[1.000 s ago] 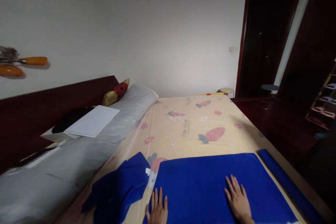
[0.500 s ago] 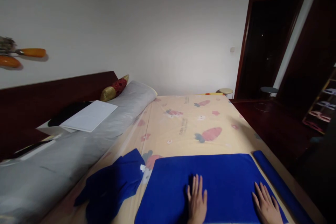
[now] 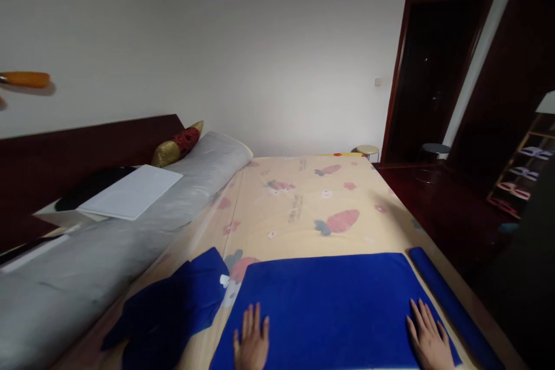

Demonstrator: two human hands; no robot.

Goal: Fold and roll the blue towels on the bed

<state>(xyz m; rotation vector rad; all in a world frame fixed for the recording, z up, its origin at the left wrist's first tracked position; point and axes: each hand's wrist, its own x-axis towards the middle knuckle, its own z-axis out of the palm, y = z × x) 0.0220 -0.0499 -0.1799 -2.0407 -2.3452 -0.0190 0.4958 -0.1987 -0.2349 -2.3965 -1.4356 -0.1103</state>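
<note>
My left hand lies flat with open fingers on the left end of the blue towel, and my right hand lies the same way on its right end. The towel is spread at the near edge of the bed.

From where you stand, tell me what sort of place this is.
Most likely a home bedroom: a carrot-print bed sheet, a dark wooden headboard with a grey bolster along it, and a doorway. The left hand and right hand lie flat on a blue towel.

Open bedsheet beyond spread towel
</note>
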